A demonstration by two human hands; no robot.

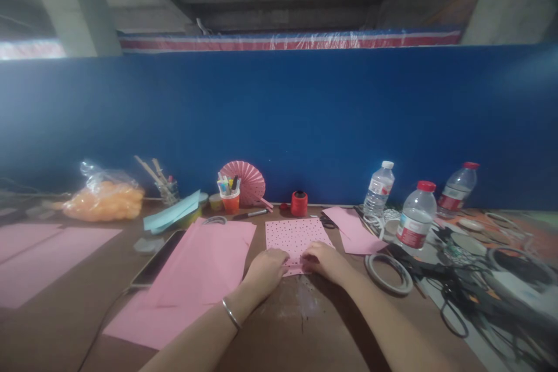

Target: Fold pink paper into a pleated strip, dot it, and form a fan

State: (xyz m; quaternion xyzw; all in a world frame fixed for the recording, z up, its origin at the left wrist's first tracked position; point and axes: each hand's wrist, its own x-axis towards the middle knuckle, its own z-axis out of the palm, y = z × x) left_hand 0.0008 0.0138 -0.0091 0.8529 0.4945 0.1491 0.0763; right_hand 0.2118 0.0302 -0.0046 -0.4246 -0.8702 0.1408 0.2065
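Note:
A pink sheet of paper with dark dots (297,236) lies on the brown table in front of me, its near edge turned up in a narrow fold. My left hand (267,268) grips that edge on the left, fingers curled in and a silver bangle on the wrist. On the same edge, a short gap away, my right hand (326,261) pinches the paper with bent fingers. Parts of the fold are hidden beneath the fingertips. Beyond the sheet stand a red spool of thread (299,206) and a pleated pink paper fan (249,181).
Plain pink sheets (204,261) overlap a tablet-like dark device (159,261) at left. A cup of pens (230,200) and a marker (250,215) sit behind. On the right are water bottles (416,215), a tape roll (389,274) and tangled cables (453,302). A blue partition (279,110) closes the back.

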